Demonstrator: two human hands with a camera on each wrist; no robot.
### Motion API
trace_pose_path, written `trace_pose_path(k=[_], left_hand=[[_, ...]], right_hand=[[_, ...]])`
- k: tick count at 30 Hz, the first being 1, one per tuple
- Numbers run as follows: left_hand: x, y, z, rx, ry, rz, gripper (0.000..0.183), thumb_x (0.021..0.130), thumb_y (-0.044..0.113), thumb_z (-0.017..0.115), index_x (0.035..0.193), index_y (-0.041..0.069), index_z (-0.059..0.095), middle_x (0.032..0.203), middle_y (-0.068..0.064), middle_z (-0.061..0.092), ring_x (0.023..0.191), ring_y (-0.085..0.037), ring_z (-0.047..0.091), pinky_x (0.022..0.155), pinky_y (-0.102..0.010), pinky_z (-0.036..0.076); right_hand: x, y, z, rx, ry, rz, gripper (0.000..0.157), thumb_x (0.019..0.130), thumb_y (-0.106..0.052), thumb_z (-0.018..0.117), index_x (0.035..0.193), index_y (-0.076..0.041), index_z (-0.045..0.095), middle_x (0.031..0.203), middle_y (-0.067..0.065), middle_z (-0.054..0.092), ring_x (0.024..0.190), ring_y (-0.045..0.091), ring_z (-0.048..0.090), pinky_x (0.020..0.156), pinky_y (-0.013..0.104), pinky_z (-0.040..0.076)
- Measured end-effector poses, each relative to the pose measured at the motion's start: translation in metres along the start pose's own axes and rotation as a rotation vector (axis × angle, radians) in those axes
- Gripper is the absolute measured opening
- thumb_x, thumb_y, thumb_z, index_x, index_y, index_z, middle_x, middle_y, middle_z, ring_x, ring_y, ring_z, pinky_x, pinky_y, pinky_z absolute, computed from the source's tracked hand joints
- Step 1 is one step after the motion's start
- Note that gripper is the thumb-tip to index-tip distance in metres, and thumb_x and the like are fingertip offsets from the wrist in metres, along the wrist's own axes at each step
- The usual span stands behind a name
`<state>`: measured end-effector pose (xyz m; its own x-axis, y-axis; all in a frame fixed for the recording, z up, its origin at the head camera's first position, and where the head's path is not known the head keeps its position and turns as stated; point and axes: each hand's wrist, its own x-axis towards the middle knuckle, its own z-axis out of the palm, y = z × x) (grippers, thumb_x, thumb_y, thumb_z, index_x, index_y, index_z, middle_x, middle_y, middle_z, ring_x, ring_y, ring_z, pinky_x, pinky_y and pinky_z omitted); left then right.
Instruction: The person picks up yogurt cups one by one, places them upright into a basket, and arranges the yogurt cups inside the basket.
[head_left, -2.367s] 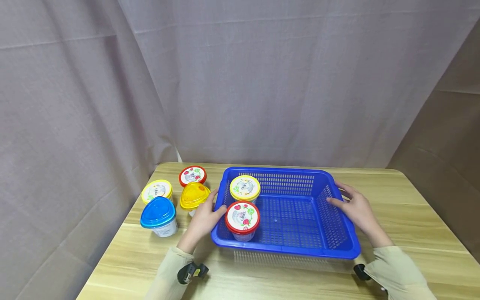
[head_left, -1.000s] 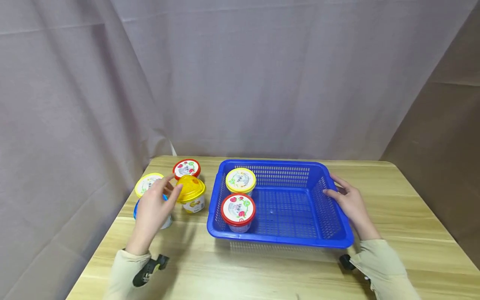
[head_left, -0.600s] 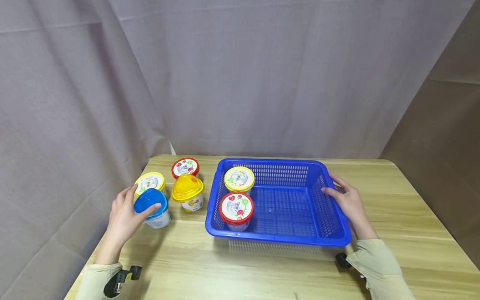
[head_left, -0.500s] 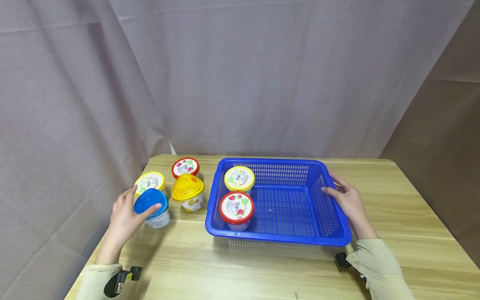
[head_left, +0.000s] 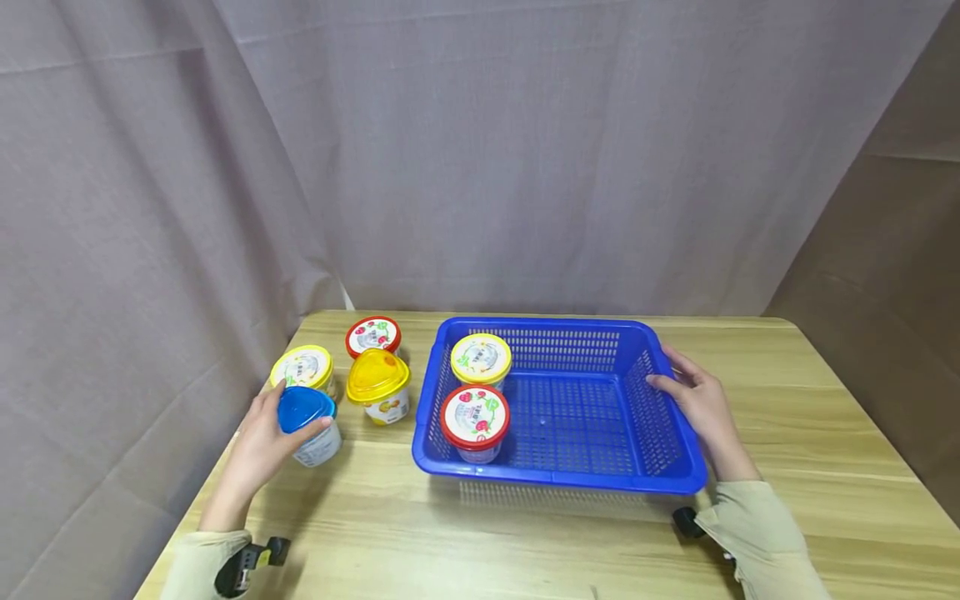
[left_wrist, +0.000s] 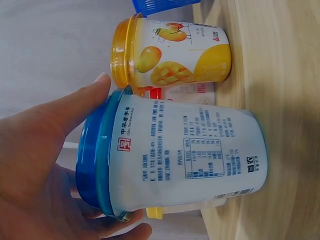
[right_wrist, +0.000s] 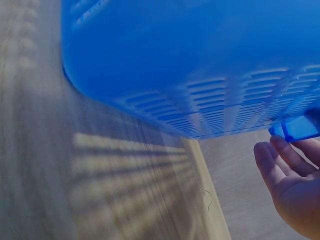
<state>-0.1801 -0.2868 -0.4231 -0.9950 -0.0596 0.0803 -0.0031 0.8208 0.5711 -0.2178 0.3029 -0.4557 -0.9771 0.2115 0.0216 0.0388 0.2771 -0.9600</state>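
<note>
My left hand grips a white yogurt cup with a blue lid at the left of the table, thumb on the near side of the lid. In the left wrist view the cup's printed label faces the camera, and the far fingers curl under the lid's edge. My right hand holds the right rim of a blue mesh basket, thumb inside and fingers outside. Two cups stand in the basket's left end, one with a yellow lid, one with a red lid.
Beside the blue-lidded cup are a cup with a yellow domed lid, one with a flat yellow lid and one with a red lid. The wooden table ends at a grey curtain.
My left hand left the basket's left rim, moved left and took hold of the blue-lidded yogurt cup, which has now shifted and tilted slightly. The right hand stays on the basket.
</note>
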Motion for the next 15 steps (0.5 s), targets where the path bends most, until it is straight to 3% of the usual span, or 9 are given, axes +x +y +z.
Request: trace_pose_path(k=[15], left_hand=[[-0.0012,0.0011,0.0024,-0.035,-0.026,-0.069,0.113,0.085,0.053,0.076,0.155,-0.011,0.014,0.153,-0.039,0.02,0.134,-0.055,0.032,0.107,-0.069,0.032]], right_hand=[[0.0009,0.0006,0.0001,-0.034,0.012,-0.001,0.072,0.095,-0.029,0.071,0.155,-0.007,0.038,0.152,0.026,0.042,0.087,-0.013,0.056,0.07,0.019,0.056]])
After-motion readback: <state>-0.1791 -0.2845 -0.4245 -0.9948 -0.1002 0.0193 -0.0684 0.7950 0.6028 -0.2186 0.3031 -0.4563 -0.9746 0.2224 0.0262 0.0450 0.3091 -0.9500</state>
